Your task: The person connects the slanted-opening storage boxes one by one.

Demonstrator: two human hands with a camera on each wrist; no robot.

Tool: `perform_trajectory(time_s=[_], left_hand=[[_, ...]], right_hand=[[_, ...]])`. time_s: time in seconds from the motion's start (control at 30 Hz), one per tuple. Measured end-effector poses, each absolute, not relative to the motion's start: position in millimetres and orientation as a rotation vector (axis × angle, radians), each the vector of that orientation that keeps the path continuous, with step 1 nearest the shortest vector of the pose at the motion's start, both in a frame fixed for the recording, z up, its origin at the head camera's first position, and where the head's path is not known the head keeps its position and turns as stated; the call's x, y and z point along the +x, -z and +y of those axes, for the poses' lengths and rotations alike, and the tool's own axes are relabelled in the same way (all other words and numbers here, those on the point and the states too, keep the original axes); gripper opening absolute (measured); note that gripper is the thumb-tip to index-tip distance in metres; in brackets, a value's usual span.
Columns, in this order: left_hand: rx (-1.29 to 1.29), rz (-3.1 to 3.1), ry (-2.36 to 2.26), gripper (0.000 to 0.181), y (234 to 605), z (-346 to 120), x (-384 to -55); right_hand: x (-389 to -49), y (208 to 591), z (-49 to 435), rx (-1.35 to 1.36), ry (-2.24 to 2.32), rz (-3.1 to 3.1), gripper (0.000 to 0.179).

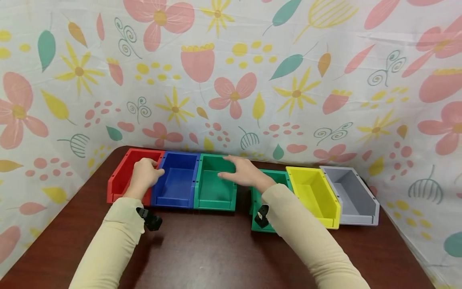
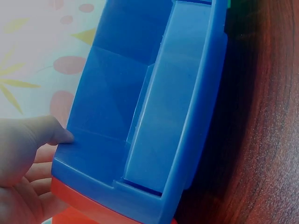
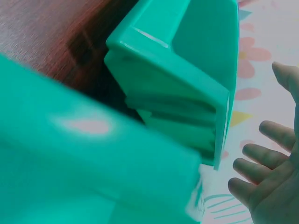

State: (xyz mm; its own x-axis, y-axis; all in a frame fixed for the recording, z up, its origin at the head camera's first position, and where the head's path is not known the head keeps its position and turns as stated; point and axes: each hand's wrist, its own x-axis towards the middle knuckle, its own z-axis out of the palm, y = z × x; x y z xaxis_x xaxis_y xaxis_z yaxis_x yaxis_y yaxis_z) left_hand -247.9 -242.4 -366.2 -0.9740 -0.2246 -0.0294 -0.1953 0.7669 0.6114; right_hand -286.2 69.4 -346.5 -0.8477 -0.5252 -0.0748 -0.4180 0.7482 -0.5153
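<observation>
My left hand [image 1: 144,176] is at the joined sides of a red bin [image 1: 124,172] and a blue bin [image 1: 178,180]. In the left wrist view, the thumb lies over the rim of the blue bin [image 2: 163,93], while the other fingers curl behind the red wall [image 2: 88,205], pinching the walls together. Over the back right of a green bin [image 1: 216,184], my right hand [image 1: 243,172] is held with fingers spread and nothing in it. A second green bin [image 1: 258,200] sits below the right wrist, apart from the first.
To the right, a yellow bin [image 1: 310,192] and a grey bin [image 1: 350,192] stand side by side, touching. All the bins rest on a dark wooden table [image 1: 202,249]. A flower-printed cloth [image 1: 231,60] hangs behind the table. Black cameras are strapped to both wrists.
</observation>
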Motion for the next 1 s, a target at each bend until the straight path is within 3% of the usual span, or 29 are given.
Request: perform_trajectory(time_s=[1.0], left_hand=[[0.37, -2.894, 1.032, 0.048, 367, -254, -229]], right_hand=[[-269, 337, 134, -0.67, 0.911, 2.79, 0.065]])
